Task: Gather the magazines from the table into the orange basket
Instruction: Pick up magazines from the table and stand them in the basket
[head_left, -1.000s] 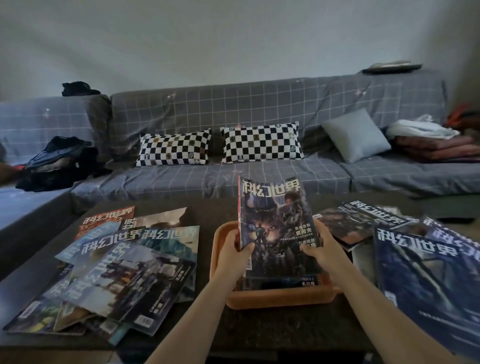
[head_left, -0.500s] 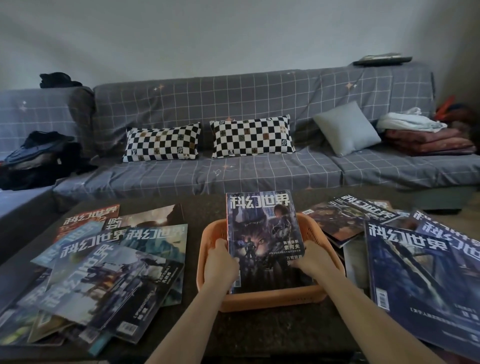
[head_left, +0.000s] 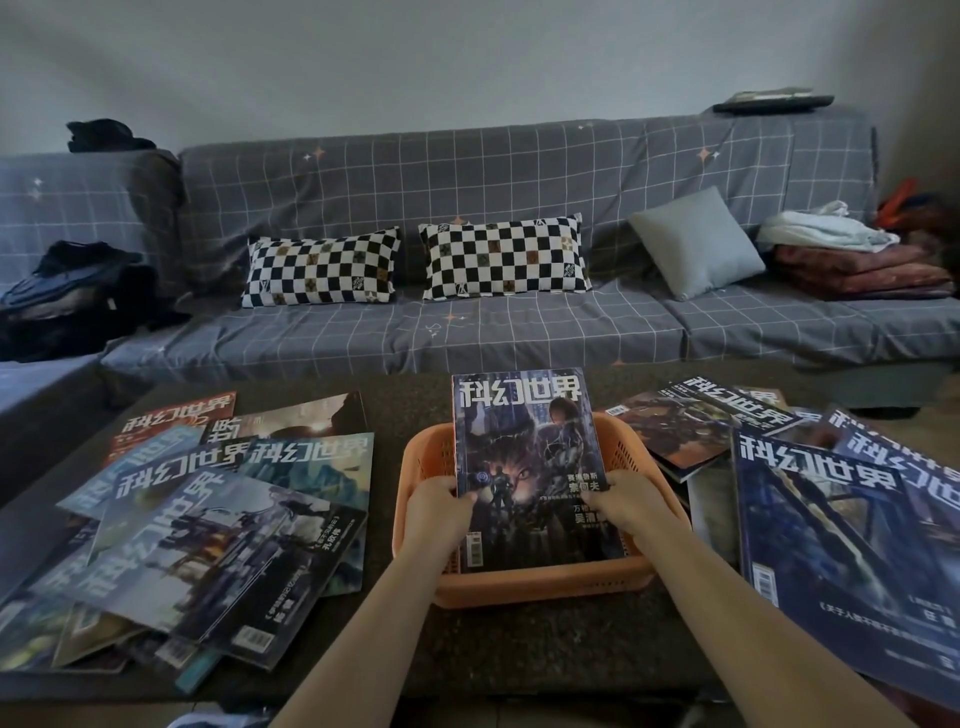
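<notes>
In the head view, a glossy magazine with a dark blue science-fiction cover (head_left: 524, 457) is held by both hands over the orange perforated plastic basket (head_left: 631, 460), which sits on the dark speckled stone-topped table (head_left: 395, 410). The left hand (head_left: 439, 512) is curled round the magazine's left edge, thumb on the cover, and the right hand (head_left: 631, 501) grips the right edge in the same way. The magazine's near end is down inside the basket, while its far end is propped on or above the far rim and juts past it, so it lies tilted and not flat.

The step in hand is judged to be the seating of this magazine in the basket. The next move is judged to call for the far end to be lowered or slid back until it rests inside, after which both grips can be released. A bar-coded edge is glimpsed just under the held cover, so at least 1 more magazine may already be in the basket; this cannot be told for certain.

Most of the task is judged to be left. A fanned heap of glossy magazines (head_left: 208, 519) lies on the table to the left of the basket, and another overlapping heap of dark-covered magazines (head_left: 831, 519) lies to its right, the nearest of them just beside the basket's wall.
</notes>
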